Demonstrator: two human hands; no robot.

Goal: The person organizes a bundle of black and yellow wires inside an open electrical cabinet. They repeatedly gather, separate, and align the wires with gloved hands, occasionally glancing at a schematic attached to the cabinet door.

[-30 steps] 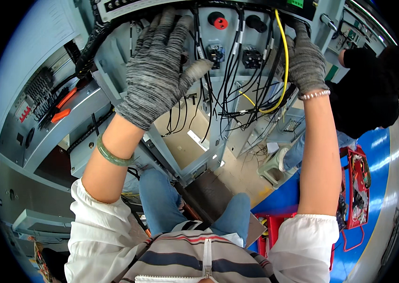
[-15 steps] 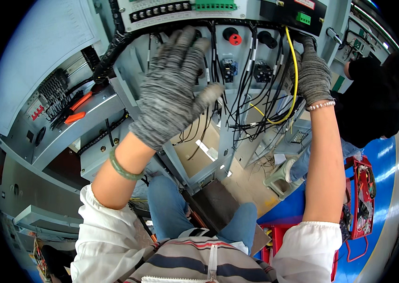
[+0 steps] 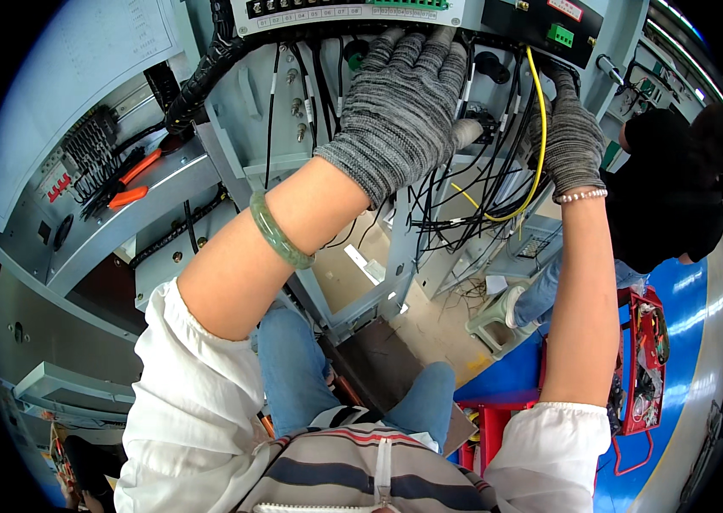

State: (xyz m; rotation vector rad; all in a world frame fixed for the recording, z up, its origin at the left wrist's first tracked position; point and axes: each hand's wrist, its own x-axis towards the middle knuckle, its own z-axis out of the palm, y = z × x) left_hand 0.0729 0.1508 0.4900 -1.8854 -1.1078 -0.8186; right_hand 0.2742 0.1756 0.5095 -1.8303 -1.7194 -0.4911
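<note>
My left hand (image 3: 400, 111), in a grey knitted glove, reaches up to the black wire bundle (image 3: 293, 36) under the terminal panel (image 3: 353, 14). Its fingers are stretched out over the bundle, thumb pointing right; the fingertips partly disappear beneath the panel edge. My right hand (image 3: 573, 141), gloved alike, is closed around the right end of the bundle, below a black module (image 3: 532, 26) with a green connector. Some of its fingers are hidden. Beside it a yellow cable (image 3: 542, 128) curves down. Thin black wires (image 3: 455, 205) hang loose between the hands.
Orange-handled pliers (image 3: 131, 184) lie on a metal ledge at left. A black round fitting (image 3: 491, 67) sits on the cabinet plate. At right are a person in black (image 3: 665, 188), a pale green stool (image 3: 491, 325) and a red tool cart (image 3: 645, 368).
My left hand has slid right along the wire bundle and now covers the red-faced socket. Wires at left have come into sight. My right hand keeps its place.
</note>
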